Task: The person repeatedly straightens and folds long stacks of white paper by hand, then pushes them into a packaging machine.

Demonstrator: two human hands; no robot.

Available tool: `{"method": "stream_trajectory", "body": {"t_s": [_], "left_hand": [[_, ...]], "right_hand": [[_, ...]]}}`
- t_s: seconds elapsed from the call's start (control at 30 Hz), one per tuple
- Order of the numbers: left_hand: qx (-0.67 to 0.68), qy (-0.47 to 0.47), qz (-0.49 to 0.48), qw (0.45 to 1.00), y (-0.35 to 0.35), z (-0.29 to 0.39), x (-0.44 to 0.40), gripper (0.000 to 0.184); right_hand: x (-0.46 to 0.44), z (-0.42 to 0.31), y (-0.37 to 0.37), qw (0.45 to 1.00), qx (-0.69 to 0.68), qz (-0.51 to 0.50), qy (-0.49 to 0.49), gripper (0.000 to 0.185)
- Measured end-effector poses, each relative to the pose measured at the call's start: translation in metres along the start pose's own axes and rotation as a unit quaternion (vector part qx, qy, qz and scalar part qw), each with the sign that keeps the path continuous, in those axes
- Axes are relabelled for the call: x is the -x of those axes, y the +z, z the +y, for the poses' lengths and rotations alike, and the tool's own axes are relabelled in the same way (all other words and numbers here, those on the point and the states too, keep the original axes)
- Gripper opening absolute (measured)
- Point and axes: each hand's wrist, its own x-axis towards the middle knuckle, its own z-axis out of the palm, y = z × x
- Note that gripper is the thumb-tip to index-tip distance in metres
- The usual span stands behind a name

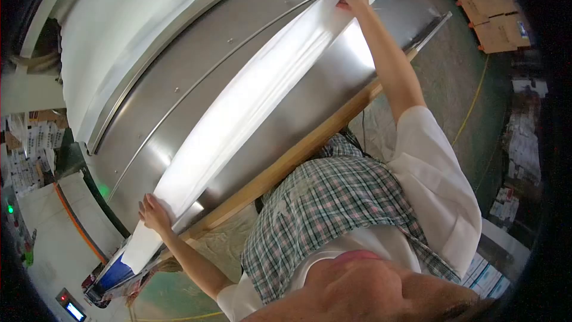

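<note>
A long white bundle of thin, folded sheet material (238,104) lies diagonally across a shiny metal work surface (298,104). Near its lower left end, my left hand (155,213) closes over it, fingers reaching across to the far edge. My right hand (353,0) grips the bundle close to its upper right end, thumb and fingers around the material. Lengthwise pleats show between the hands. The left end runs past my left hand toward a blue piece (116,272). Parts of the fingers are hidden by the material.
A wooden rail (286,164) edges the metal surface in front of my checked apron (322,197). White sheeting (131,42) hangs behind a metal bar at the upper left. Cardboard boxes (491,6) stand at the upper right. A small lit display (74,311) is at lower left.
</note>
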Motion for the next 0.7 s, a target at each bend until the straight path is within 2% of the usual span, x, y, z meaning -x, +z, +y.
{"method": "stream_trajectory", "body": {"t_s": [0.07, 0.1, 0.2, 0.33, 0.4, 0.53, 0.57, 0.6, 0.63, 0.67, 0.7], "left_hand": [[-0.039, -0.049, 0.036, 0.997, -0.013, 0.023, 0.006, 0.050], [-0.047, -0.055, 0.077, 0.994, -0.039, 0.033, -0.011, 0.050], [-0.050, -0.068, 0.073, 0.994, -0.005, 0.044, -0.014, 0.049], [-0.047, -0.077, 0.075, 0.993, 0.005, 0.060, -0.014, 0.049], [-0.038, -0.083, 0.066, 0.994, 0.011, 0.067, -0.014, 0.049], [-0.023, -0.083, 0.050, 0.995, 0.029, 0.070, -0.011, 0.050], [-0.021, -0.084, 0.052, 0.995, 0.029, 0.071, -0.012, 0.050], [-0.024, -0.086, 0.053, 0.995, 0.030, 0.071, -0.012, 0.050], [-0.026, -0.090, 0.052, 0.994, 0.031, 0.073, -0.011, 0.051], [-0.025, -0.092, 0.047, 0.994, 0.033, 0.071, -0.013, 0.051], [-0.027, -0.085, 0.054, 0.995, 0.035, 0.068, -0.015, 0.050]], "right_hand": [[-0.001, -0.008, 0.007, 0.995, 0.031, -0.066, 0.065, 0.027], [-0.020, -0.016, 0.021, 0.995, -0.009, -0.079, 0.056, 0.027], [-0.007, -0.037, -0.022, 0.972, -0.226, -0.066, 0.003, 0.017], [-0.047, -0.008, -0.063, 0.959, -0.275, -0.063, -0.031, 0.020], [-0.054, -0.010, -0.075, 0.959, -0.260, -0.110, 0.040, 0.024], [-0.056, -0.031, -0.088, 0.962, -0.251, -0.096, 0.047, 0.023], [-0.062, -0.040, -0.090, 0.993, -0.116, 0.000, -0.013, 0.021], [-0.065, -0.047, -0.092, 0.992, 0.023, 0.097, -0.073, 0.020], [-0.067, -0.051, -0.097, 0.992, 0.026, 0.096, -0.074, 0.020], [-0.070, -0.053, -0.103, 0.944, 0.180, 0.084, -0.262, 0.019], [-0.070, -0.057, -0.104, 0.838, 0.324, 0.064, -0.434, 0.021]]}}
